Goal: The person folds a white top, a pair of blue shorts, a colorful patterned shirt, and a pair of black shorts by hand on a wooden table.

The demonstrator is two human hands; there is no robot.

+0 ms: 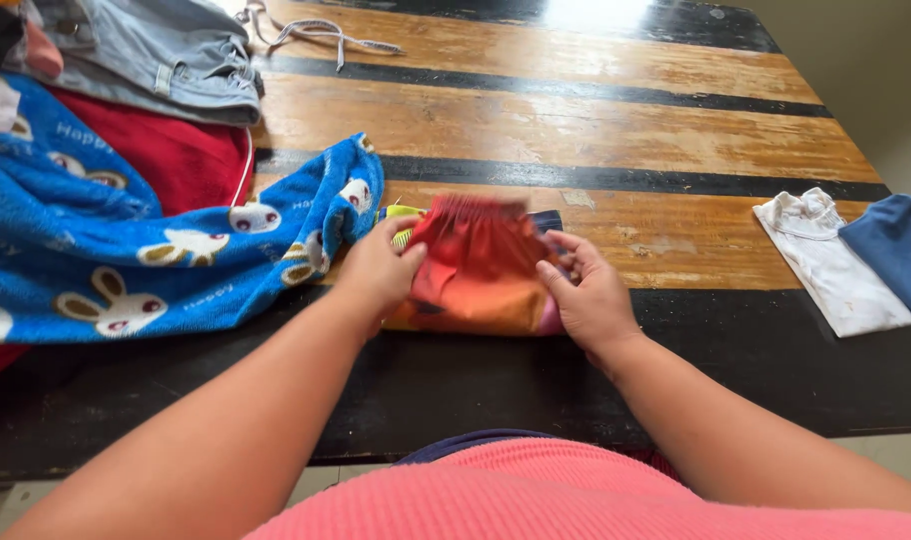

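Left hand (378, 272) and right hand (588, 295) each grip an edge of the orange garment (476, 270), fingers pinched closed, on the table (576, 130) beside a blue towel (126, 250).

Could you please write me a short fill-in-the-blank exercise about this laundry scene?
1. Both hands, left hand and right hand, hold a small red-orange ____ cloth garment.
2. The blue terry towel is printed with white ____.
3. At the wooden table's right edge, a folded white garment lies beside a folded ____ one.

Missing words: folded; rabbits; blue
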